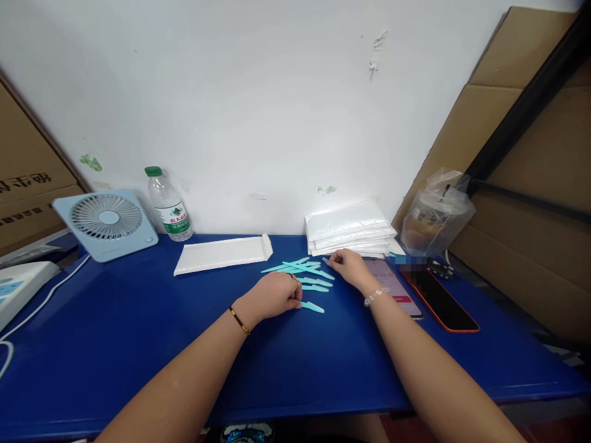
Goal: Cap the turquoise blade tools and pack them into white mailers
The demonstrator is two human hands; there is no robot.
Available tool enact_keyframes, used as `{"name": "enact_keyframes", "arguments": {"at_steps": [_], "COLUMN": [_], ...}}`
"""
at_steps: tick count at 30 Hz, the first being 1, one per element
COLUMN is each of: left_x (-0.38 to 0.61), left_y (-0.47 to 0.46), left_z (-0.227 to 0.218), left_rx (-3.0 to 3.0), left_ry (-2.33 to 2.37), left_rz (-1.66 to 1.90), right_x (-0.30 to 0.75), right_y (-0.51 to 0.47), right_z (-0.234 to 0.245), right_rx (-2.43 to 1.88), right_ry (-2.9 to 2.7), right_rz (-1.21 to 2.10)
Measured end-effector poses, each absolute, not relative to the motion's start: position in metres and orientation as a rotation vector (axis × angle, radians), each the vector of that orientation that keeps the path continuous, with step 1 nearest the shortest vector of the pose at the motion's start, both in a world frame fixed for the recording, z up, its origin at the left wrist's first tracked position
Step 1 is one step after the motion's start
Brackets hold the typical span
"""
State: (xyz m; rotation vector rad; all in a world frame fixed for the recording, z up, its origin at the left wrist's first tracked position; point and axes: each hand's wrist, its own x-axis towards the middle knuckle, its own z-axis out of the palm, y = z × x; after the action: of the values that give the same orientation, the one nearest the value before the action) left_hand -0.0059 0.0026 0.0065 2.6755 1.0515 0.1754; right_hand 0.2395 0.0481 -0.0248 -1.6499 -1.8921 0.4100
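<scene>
My left hand (273,296) is closed in a pinch on one light-blue eyebrow razor (313,307), which points right, just above the blue table. Behind it lies a loose, criss-crossed pile of several more light-blue eyebrow razors (308,269). To the right of the pile, my right hand (349,268) pinches a small translucent piece (327,261) between thumb and fingertips; its exact kind is too small to tell. A stack of white padded mailers (348,227) sits right behind that hand. One single white mailer (221,254) rests flat at the left, its flap end toward the pile.
A blue fan (108,218) and a green-capped water bottle (168,206) stand at the back left. Two phones, one lit (399,292) and one dark with a red edge (443,301), lie right. A bagged drink cup (434,215) stands behind them, beside cardboard (466,135).
</scene>
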Motion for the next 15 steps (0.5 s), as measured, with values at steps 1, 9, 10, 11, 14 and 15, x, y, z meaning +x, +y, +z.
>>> {"name": "enact_keyframes", "arguments": {"at_steps": [1,9,10,11,14,15], "left_x": [-0.006,-0.014,-0.015,-0.015,-0.015,-0.015], "left_y": [0.003,0.015,0.016,0.016,0.015,0.015], "left_z": [0.007,0.015,0.015,0.015,0.015,0.015], "left_rx": [2.673,2.552,2.540,2.529,2.510,2.508], "left_ry": [1.077,1.285,1.292,1.299,1.311,1.315], "left_rz": [0.208,0.509,0.515,0.521,0.527,0.526], "right_x": [0.243,0.238,0.236,0.233,0.230,0.230], "right_y": [0.044,0.009,0.007,0.006,0.005,0.005], "right_z": [-0.020,0.014,0.014,0.014,0.013,0.013], "right_rx": [-1.606,-1.176,-1.168,-1.164,-1.175,-1.183], "right_ry": [-1.871,-1.903,-1.915,-1.928,-1.945,-1.946], "right_rz": [0.499,1.047,1.048,1.047,1.028,1.017]}}
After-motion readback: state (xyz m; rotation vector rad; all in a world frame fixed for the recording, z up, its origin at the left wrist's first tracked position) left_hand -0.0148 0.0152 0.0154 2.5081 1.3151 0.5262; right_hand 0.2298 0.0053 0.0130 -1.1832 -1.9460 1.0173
